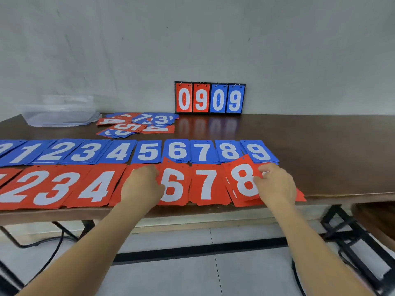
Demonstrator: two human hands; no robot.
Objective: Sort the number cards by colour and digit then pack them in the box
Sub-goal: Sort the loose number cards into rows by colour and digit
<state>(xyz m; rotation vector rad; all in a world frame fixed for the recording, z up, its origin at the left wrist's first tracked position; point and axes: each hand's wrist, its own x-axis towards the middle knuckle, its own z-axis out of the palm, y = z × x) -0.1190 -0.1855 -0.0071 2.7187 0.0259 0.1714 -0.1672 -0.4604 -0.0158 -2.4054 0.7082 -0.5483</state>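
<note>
Two rows of sorted card stacks lie on the dark table [320, 146]: blue stacks from 0 to 9 [147, 151] behind, red stacks [64, 186] in front. My left hand [142, 186] covers the red 5 stack and pinches the left edge of a tilted red 6 card [174, 186]. My right hand [275, 184] pinches a tilted red 8 card [242, 180] over the red 8 stack and hides most of the red stack to its right. An unsorted heap of red and blue cards [139, 124] lies further back. The clear plastic box [59, 114] stands at the back left.
A small scoreboard stand [210, 98] showing 0 9 0 9 leans against the wall at the back. The red stacks reach the table's front edge. A stool or bench [374, 218] and black metal table legs are at the lower right, cables on the floor.
</note>
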